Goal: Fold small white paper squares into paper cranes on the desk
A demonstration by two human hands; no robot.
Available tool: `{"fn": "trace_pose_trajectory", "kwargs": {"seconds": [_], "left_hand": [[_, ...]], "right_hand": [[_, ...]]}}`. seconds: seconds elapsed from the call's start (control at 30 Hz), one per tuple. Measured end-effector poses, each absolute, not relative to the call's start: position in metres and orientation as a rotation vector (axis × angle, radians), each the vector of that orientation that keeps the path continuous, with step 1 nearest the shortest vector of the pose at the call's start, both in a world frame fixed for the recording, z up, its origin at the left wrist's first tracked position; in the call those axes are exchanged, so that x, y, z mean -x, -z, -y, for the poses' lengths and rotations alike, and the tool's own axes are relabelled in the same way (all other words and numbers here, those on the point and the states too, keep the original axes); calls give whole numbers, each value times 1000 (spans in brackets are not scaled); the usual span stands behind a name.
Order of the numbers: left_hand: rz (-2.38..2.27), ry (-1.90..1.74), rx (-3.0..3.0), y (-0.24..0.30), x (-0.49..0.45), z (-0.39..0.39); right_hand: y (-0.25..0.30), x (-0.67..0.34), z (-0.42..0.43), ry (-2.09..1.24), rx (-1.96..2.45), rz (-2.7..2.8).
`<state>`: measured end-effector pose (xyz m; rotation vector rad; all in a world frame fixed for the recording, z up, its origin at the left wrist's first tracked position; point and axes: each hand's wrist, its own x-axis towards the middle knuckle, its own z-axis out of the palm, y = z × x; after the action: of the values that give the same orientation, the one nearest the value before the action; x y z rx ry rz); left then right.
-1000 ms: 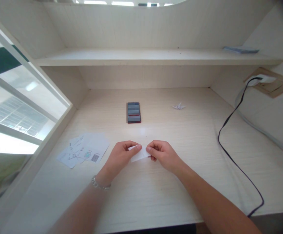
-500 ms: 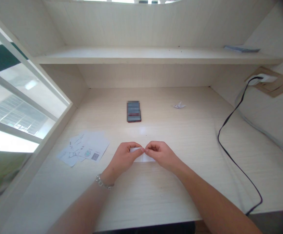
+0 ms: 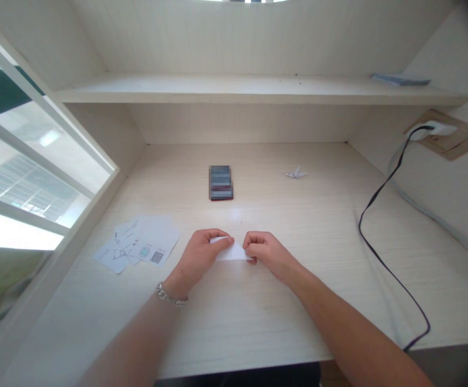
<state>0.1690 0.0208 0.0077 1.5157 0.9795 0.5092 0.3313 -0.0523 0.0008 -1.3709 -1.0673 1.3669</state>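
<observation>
Between my two hands is a small piece of white paper, with a slanted edge running down toward the right. My left hand grips its left part, the thumb lying on top and the fingers behind. With curled fingers, my right hand pinches the paper's right corner. Beyond the hands lies a phone, its screen blurred out. A small folded paper figure rests farther back, to the right of the phone.
Several printed paper sheets overlap to the left of my hands. A black cable runs from the wall socket down the desk's right side. A shelf spans the back, with a flat stack on it.
My right hand has moved from the paper's top middle down to its right corner. The paper's right side now slants where it was a wider strip. My left hand has shifted slightly left.
</observation>
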Motion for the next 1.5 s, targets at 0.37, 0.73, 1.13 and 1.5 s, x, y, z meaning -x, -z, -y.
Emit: {"fn": "trace_pose_trajectory", "kwargs": {"seconds": [0.37, 0.73, 1.13, 1.5], "left_hand": [[-944, -516, -1576, -19, -159, -25], [-963, -489, -1689, -20, -166, -20], [-1026, -649, -1426, -25, -152, -33], [-959, -642, -1478, -22, -159, -24]], "right_hand": [[-5, -334, 51, -1275, 1369, 1120], [-2, -333, 55, -1283, 1517, 1286], [-9, -345, 56, -1240, 1510, 1220], [-18, -339, 58, -1159, 1397, 1230]]}}
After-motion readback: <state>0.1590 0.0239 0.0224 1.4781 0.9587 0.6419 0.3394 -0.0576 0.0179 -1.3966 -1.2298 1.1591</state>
